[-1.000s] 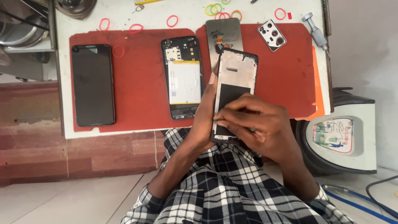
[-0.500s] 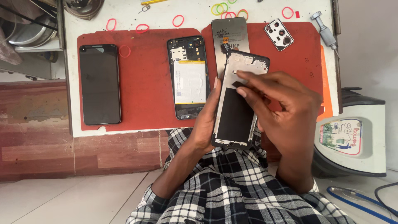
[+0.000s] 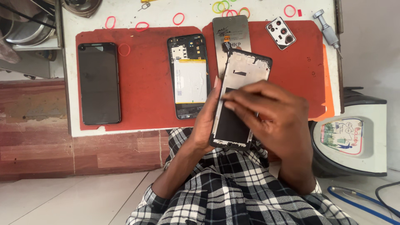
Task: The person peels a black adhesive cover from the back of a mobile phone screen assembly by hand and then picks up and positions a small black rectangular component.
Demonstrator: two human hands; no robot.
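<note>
Hands are meeting over a phone display frame [image 3: 239, 98], a black-edged panel with its pale inner side and a dark rectangular patch facing up. The left hand [image 3: 207, 118] is gripping the frame along its left edge, thumb side pressed against the rim, so its grip is closed on the frame. The right hand [image 3: 273, 114] is lying across the frame's lower right part, its fingertips [image 3: 228, 96] touching the inner face near the middle; whether that grip is pinching anything I cannot tell. The frame is being held tilted above the near edge of the worktop [image 3: 196, 8], over the person's lap in a black-and-white checked shirt [image 3: 233, 187].

Just beyond the grip, partly hidden under the frame's top end, a grey back cover [image 3: 231, 31] is lying on the red mat [image 3: 143, 75]. Just left of the left hand, an opened phone body [image 3: 189, 77] with its battery showing is resting on the mat. Far left of that, a dark phone [image 3: 99, 83] is lying screen up. Up and right of the right hand, a camera bezel plate [image 3: 280, 33] is sitting on the mat, and further right a screwdriver [image 3: 328, 31] is lying near the worktop's edge. Coloured rubber bands [image 3: 178, 18] are scattered along the far side.
</note>
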